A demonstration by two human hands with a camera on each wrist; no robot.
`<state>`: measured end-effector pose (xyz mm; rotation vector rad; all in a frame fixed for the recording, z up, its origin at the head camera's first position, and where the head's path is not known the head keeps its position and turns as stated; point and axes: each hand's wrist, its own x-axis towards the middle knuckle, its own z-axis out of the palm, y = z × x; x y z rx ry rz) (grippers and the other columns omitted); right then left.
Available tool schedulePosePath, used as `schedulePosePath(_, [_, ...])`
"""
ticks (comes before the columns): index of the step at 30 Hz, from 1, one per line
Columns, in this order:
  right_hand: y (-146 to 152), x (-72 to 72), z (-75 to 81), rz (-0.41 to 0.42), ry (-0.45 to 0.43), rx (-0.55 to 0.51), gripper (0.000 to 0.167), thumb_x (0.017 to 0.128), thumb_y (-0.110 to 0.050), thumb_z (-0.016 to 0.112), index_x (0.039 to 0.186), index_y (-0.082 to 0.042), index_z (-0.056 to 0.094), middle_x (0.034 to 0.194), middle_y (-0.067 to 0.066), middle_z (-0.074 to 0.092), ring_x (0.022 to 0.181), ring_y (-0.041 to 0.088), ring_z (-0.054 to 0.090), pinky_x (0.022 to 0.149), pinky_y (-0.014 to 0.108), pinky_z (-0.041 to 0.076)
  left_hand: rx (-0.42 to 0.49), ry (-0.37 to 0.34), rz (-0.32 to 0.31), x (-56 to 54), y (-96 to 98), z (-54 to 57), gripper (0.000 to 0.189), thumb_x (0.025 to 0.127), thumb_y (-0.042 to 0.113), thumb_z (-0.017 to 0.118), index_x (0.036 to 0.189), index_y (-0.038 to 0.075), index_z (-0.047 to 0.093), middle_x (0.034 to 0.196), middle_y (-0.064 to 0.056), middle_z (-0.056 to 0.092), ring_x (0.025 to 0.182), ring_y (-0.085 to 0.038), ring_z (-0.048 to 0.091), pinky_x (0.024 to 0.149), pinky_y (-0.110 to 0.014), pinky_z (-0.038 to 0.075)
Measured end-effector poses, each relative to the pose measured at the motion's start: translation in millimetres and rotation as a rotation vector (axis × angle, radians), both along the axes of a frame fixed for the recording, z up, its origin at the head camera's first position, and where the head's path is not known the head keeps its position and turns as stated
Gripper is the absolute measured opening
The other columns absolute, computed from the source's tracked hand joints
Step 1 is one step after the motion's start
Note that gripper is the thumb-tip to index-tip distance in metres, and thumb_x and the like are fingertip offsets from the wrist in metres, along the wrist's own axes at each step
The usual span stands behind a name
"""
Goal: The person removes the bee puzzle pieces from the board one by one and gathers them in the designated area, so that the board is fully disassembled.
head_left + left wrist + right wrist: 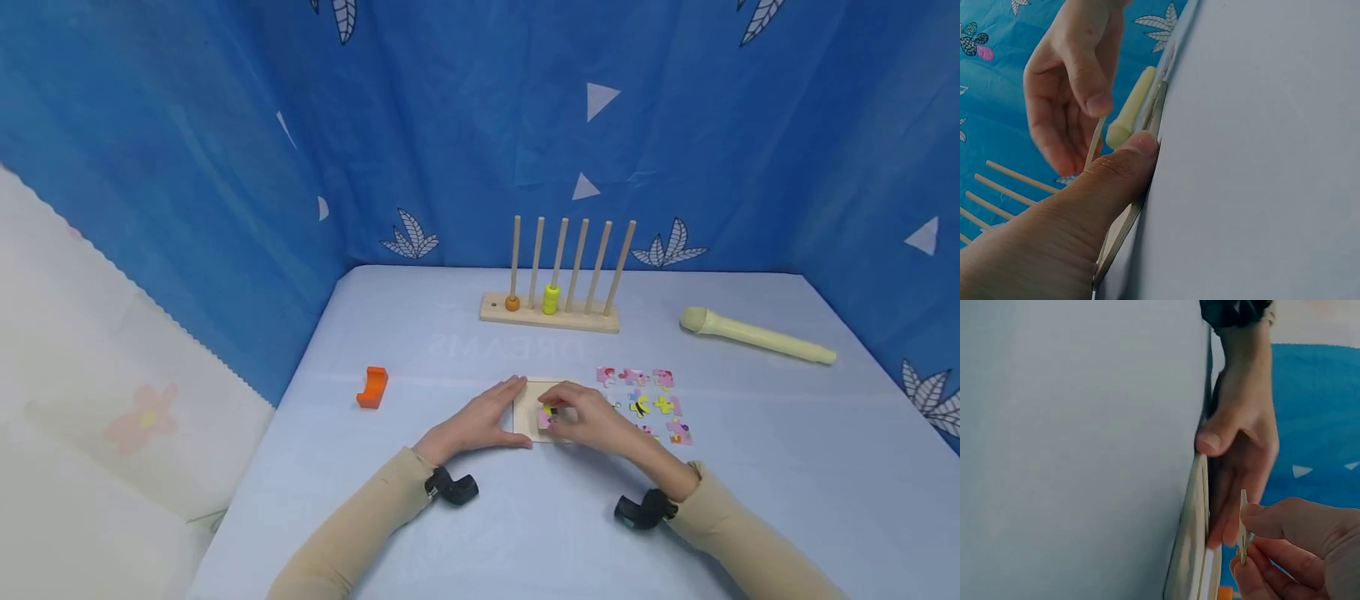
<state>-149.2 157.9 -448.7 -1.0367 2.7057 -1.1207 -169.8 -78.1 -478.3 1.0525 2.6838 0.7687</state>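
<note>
A shallow wooden puzzle tray (527, 411) lies on the table in front of the person. My left hand (477, 420) rests along its left side, with straight fingers at the far corner and the thumb at the near one. Above the tray, my right hand (592, 422) pinches a pink and yellow jigsaw piece (547, 419) between thumb and fingers. The right wrist view shows that thin piece (1243, 525) edge-on, held upright. Several loose jigsaw pieces (663, 404) lie in rough rows just right of the tray, partly hidden by the right hand.
A wooden peg stand (551, 318) with orange and yellow beads stands behind the tray. At the back right lies a pale yellow toy microphone (757, 335). An orange curved block (372, 388) sits toward the left. Blue patterned cloth (480, 133) hangs behind the table.
</note>
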Motion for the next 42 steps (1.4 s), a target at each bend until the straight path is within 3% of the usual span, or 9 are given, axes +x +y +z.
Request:
schedulePosePath(4, [36.7, 7.2, 3.2, -0.071, -0.049, 0.019, 0.038, 0.078, -0.01, 0.077, 0.112, -0.003, 0.063, 0.107, 0.005, 0.064, 0.096, 0.021, 0.062, 0.082, 0.039, 0.053, -0.025, -0.007, 0.01, 1.2, -1.8, 0.7, 0.105, 0.076, 0.057, 0.071, 0.149, 0.0, 0.021, 0.153, -0.016, 0.022, 0.139, -0.027, 0.021, 0.112, -0.038, 0.022])
schedulePosePath(9, [61.8, 15.1, -3.2, -0.086, -0.045, 0.071, 0.034, 0.076, -0.008, 0.078, 0.107, -0.003, 0.065, 0.103, 0.004, 0.065, 0.091, 0.02, 0.063, 0.076, 0.033, 0.055, -0.027, -0.01, 0.029, 1.6, -7.2, 3.2, 0.104, 0.076, 0.055, 0.072, 0.149, 0.0, 0.022, 0.152, -0.016, 0.024, 0.139, -0.027, 0.023, 0.112, -0.04, 0.024])
schedulePosePath(19, [61.0, 15.8, -9.0, -0.095, 0.038, 0.159, 0.033, 0.075, -0.009, 0.079, 0.106, -0.005, 0.066, 0.103, 0.003, 0.065, 0.09, 0.017, 0.061, 0.075, 0.034, 0.054, -0.023, -0.018, 0.037, -0.9, -9.8, -1.3, 0.104, 0.076, 0.057, 0.07, 0.149, 0.002, 0.021, 0.153, -0.015, 0.023, 0.139, -0.027, 0.023, 0.112, -0.04, 0.024])
schedulePosePath(22, [58.0, 10.5, -0.2, -0.153, 0.035, 0.113, 0.032, 0.078, -0.014, 0.077, 0.106, -0.003, 0.066, 0.102, 0.005, 0.065, 0.091, 0.022, 0.062, 0.077, 0.039, 0.054, -0.035, -0.036, 0.023, -1.4, -12.2, 1.2, 0.104, 0.078, 0.059, 0.068, 0.15, 0.002, 0.018, 0.153, -0.015, 0.021, 0.14, -0.027, 0.02, 0.112, -0.039, 0.021])
schedulePosePath(25, [52.3, -2.5, 14.7, -0.262, 0.047, 0.044, 0.034, 0.082, -0.021, 0.075, 0.109, -0.001, 0.066, 0.105, 0.009, 0.065, 0.097, 0.028, 0.06, 0.081, 0.047, 0.052, -0.051, -0.044, 0.018, -7.8, -14.8, 13.2, 0.103, 0.081, 0.061, 0.062, 0.15, 0.001, 0.015, 0.154, -0.015, 0.018, 0.14, -0.026, 0.017, 0.113, -0.037, 0.019])
schedulePosePath(29, [39.6, -25.1, 33.0, -0.374, 0.136, 0.081, 0.054, 0.091, -0.039, 0.062, 0.125, 0.002, 0.055, 0.13, 0.021, 0.05, 0.121, 0.041, 0.043, 0.098, 0.059, 0.035, -0.095, 0.079, 0.11, -26.8, -14.8, 42.2, 0.099, 0.085, 0.065, 0.052, 0.151, 0.003, 0.011, 0.155, -0.014, 0.015, 0.142, -0.026, 0.013, 0.115, -0.041, 0.012])
schedulePosePath(33, [24.6, -39.7, 40.5, -0.431, 0.154, 0.287, 0.08, 0.091, -0.06, 0.045, 0.144, -0.001, 0.034, 0.151, 0.024, 0.019, 0.138, 0.044, 0.011, 0.106, 0.066, 0.007, -0.228, 0.195, 0.243, -41.6, -9.7, 64.7, 0.099, 0.086, 0.073, 0.038, 0.152, 0.01, 0.001, 0.157, -0.014, 0.001, 0.142, -0.03, -0.006, 0.112, -0.053, -0.003])
schedulePosePath(37, [11.6, -43.6, 39.6, -0.448, 0.083, 0.454, 0.092, 0.087, -0.07, 0.04, 0.15, -0.006, 0.021, 0.155, 0.021, 0.006, 0.14, 0.041, -0.007, 0.103, 0.069, -0.008, -0.37, 0.171, 0.279, -44.5, -3.2, 68.7, 0.098, 0.085, 0.077, 0.031, 0.152, 0.015, -0.005, 0.156, -0.013, -0.011, 0.138, -0.032, -0.02, 0.108, -0.059, -0.011])
schedulePosePath(42, [3.6, -43.0, 35.7, -0.452, 0.04, 0.522, 0.093, 0.087, -0.072, 0.037, 0.151, -0.008, 0.019, 0.156, 0.019, 0.002, 0.139, 0.042, -0.008, 0.1, 0.072, -0.01, -0.4, 0.166, 0.276, -43.0, 3.8, 63.5, 0.097, 0.084, 0.077, 0.032, 0.153, 0.016, 0.001, 0.156, -0.013, -0.009, 0.138, -0.033, -0.019, 0.107, -0.06, -0.012])
